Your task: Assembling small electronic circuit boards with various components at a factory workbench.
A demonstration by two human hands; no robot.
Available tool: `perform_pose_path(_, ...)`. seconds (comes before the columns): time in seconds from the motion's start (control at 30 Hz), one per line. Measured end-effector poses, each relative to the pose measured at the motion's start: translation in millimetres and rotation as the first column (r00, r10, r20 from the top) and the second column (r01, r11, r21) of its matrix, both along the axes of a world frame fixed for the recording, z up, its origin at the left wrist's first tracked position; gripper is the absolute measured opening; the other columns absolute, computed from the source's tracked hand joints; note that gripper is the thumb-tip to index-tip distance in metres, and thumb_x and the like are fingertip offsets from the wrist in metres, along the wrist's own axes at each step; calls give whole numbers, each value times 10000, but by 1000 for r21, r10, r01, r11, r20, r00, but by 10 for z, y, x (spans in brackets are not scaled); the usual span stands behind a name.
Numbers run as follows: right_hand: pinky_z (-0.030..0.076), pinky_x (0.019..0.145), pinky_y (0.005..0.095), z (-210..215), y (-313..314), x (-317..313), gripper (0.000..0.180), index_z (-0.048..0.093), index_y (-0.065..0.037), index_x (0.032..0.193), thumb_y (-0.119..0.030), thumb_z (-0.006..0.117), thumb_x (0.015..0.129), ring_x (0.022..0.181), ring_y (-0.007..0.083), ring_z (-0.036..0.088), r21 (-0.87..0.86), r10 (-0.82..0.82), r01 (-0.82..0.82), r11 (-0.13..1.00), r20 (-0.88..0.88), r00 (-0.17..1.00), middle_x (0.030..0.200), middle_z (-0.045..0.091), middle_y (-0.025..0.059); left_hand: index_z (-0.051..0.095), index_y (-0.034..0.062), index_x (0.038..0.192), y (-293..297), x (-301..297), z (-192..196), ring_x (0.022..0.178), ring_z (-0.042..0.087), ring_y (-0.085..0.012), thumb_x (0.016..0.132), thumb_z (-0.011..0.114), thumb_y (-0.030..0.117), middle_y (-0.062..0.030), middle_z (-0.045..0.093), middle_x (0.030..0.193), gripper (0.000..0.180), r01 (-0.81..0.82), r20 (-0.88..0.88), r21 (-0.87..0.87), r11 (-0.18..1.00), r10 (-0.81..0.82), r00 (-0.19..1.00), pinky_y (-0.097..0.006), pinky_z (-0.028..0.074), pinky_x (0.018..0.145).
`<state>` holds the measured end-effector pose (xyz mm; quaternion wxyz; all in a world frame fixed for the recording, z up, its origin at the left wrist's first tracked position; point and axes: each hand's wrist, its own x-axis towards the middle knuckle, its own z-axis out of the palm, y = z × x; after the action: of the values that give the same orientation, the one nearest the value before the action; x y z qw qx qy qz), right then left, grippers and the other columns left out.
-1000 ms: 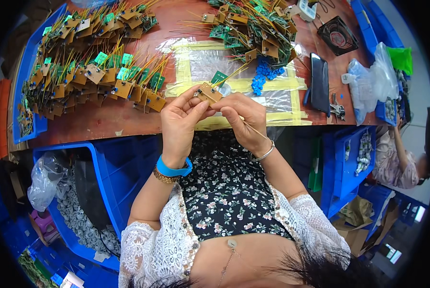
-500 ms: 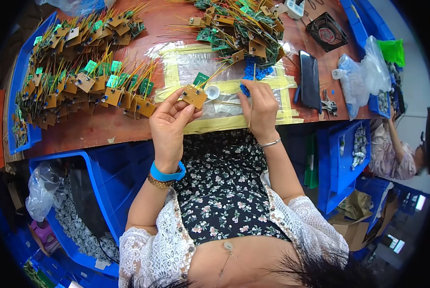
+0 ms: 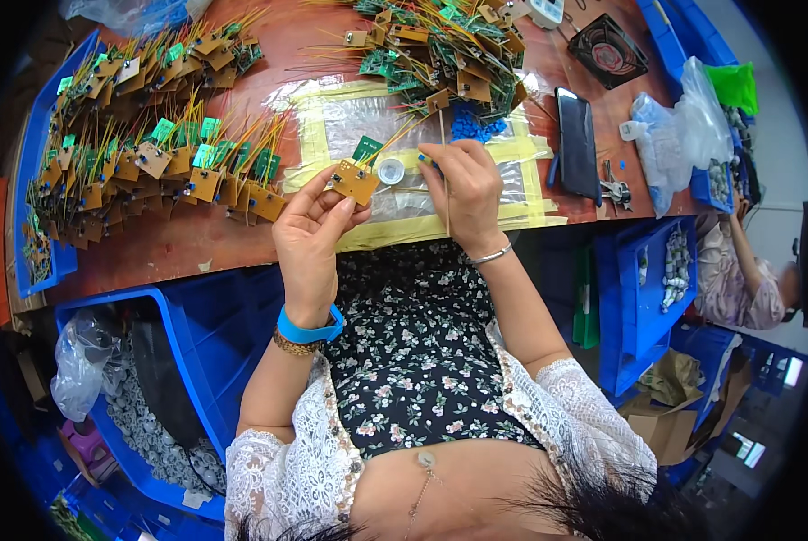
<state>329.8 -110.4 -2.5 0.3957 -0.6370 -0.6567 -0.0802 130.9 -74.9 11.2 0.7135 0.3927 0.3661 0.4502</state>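
Note:
Pinched in my left hand (image 3: 314,230) is a brown circuit board (image 3: 355,183), raised just over the front of the taped work area. Wires link it to a small green board (image 3: 366,149). My right hand (image 3: 469,191) is closed, with a small blue part (image 3: 424,160) at its fingertips and a thin stick (image 3: 441,135) held upright against the fingers. Between the hands stands a small round white cup (image 3: 391,171). A pile of similar blue parts (image 3: 476,124) lies beyond my right hand.
Heaps of wired circuit boards (image 3: 178,167) cover the left, with another heap (image 3: 440,50) at the back. To the right lie a phone (image 3: 578,142), keys (image 3: 616,190), a black fan (image 3: 608,51) and plastic bags (image 3: 661,149). Blue bins (image 3: 201,361) flank my lap; another person (image 3: 742,279) sits far right.
My right hand, carrying the small blue part and the stick, has moved left, away from the blue pile and toward the circuit board. My left hand has shifted slightly left.

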Motion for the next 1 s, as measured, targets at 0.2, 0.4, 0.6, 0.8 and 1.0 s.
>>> perform_pose_path(0.2,487,695,356,64,-43,-94,206,702,-50,870,45,751,694,781,258,623,61,20,-21,998,17,1000,801,689,68,522,-71,1308,-18,-5,42,885,679,-191,936,558,-25,-70,628,963,377,4,30,-24,1000,-4,1000,-319,596,814)
perform_pose_path(0.4,485,722,338,333,-116,-468,234,718,-87,868,27,775,672,786,231,612,193,272,-242,951,-146,951,860,711,33,537,-83,1281,-57,-43,37,883,676,-160,932,572,-19,-73,647,965,356,124,26,-12,992,-124,992,-299,600,791)
perform_pose_path(0.6,454,721,327,314,-117,-471,208,706,-91,903,-49,761,707,824,220,637,136,251,-257,957,63,966,895,719,12,546,-92,1261,-71,-35,63,859,680,-149,945,551,-45,-118,675,1023,320,134,32,-21,991,-133,991,-265,595,771)
perform_pose_path(0.8,460,728,331,315,-110,-474,211,700,-88,900,-28,760,707,846,238,654,108,281,-283,953,28,959,919,725,17,550,-94,1256,-79,-41,73,850,680,-144,941,556,-47,-114,679,1004,318,105,32,-32,994,-104,994,-259,592,773)
perform_pose_path(1.0,489,740,357,350,-82,-527,222,679,-61,875,30,766,692,820,258,638,95,194,-185,978,-102,976,866,698,49,554,-84,1260,-84,-59,53,860,677,-144,934,564,-32,-103,667,995,330,134,-8,7,991,-134,991,-275,595,786)
